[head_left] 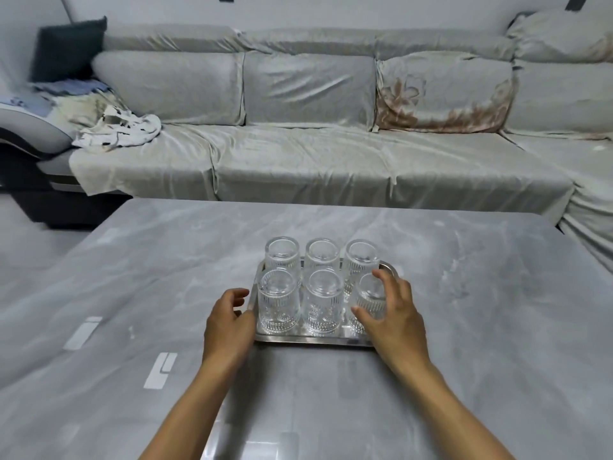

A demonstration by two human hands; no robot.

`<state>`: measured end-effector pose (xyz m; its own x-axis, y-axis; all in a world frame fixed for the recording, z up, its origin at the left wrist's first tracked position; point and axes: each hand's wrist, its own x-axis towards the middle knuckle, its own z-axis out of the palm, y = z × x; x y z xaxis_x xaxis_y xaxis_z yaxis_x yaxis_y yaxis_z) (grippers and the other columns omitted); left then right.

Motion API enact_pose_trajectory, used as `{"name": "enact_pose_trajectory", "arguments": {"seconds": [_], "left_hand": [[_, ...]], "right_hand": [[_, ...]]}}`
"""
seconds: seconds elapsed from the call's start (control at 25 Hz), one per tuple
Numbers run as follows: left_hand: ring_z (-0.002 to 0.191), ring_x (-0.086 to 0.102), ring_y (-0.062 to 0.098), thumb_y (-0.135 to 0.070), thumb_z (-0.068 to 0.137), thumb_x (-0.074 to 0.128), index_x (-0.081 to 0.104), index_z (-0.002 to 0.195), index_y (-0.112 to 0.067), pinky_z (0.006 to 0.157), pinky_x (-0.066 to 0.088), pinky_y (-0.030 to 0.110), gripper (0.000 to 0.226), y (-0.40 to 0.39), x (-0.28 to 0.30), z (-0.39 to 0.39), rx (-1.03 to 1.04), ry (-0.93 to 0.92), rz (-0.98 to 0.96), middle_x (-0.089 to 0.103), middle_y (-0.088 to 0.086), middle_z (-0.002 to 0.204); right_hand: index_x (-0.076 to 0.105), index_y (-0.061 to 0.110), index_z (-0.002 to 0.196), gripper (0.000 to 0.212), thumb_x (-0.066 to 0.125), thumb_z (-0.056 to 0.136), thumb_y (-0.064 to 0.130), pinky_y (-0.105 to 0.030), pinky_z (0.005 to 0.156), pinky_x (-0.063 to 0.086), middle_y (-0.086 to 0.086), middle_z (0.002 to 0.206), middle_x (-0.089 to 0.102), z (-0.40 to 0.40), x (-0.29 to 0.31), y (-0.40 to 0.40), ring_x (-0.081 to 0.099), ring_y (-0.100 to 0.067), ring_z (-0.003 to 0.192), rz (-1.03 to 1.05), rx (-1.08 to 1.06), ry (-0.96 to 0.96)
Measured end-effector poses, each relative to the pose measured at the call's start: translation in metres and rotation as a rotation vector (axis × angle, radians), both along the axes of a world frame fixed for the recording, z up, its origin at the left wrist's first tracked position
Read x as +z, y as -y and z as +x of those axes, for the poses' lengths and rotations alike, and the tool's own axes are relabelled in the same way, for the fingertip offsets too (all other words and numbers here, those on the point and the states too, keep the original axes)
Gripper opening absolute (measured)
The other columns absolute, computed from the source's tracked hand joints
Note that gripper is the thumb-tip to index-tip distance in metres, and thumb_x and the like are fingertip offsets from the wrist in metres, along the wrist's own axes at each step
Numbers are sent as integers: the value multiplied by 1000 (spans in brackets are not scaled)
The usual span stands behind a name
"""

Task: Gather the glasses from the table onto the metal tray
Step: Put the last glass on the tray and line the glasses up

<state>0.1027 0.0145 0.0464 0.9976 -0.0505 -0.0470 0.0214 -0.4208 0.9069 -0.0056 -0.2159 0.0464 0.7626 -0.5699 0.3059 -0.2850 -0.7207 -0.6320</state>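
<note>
Glasses (319, 287): 6 upside down on the metal tray (308, 339), in 2 rows of 3.
Right hand (393, 315): fingers (381, 275) spread around the tray's near-right glass (368, 305).
Left hand (229, 322): fingers curled loosely at the tray's left edge.
Table (481, 293): grey marble, carrying the tray.
Sofa (298, 127): beyond the tray.

Glasses (321, 287): six, two rows on metal tray (308, 340)
Left hand (229, 322): at tray's left edge
Right hand (393, 318): fingers curled around near-right glass (368, 302)
</note>
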Motion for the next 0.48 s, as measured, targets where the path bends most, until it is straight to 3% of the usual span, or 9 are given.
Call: {"name": "enact_pose_trajectory", "arguments": {"seconds": [0.12,0.28,0.4,0.48], "left_hand": [[99,60,20,-12,76,62,59,105,-28,89,49,40,34,3,-5,-2,-72,-49,41,65,-1,110],[106,56,28,-13,71,66,59,117,-21,90,47,42,48,0,-12,0,-88,-35,230,59,4,112],[93,63,28,-6,74,66,61,117,-13,84,51,39,44,-7,-16,5,-36,-113,166,67,6,100],[86,66,27,-7,77,67,68,108,-10,80,53,38,31,-8,-20,6,-9,-121,157,71,6,91]], "right_hand": [[26,37,143,80,72,77,39,-42,96,48,1,156,25,1,-10,0,40,-24,136,-62,70,-96],[18,30,147,102,80,66,33,-35,107,35,-1,154,30,-10,-5,17,33,-22,137,127,50,-45],[36,20,139,80,72,69,33,-39,95,41,-11,140,46,-28,-4,46,49,-34,120,156,-184,-311],[55,13,118,48,67,74,28,-36,81,47,-10,114,63,-34,-8,50,60,-30,96,207,-214,-472]]}}
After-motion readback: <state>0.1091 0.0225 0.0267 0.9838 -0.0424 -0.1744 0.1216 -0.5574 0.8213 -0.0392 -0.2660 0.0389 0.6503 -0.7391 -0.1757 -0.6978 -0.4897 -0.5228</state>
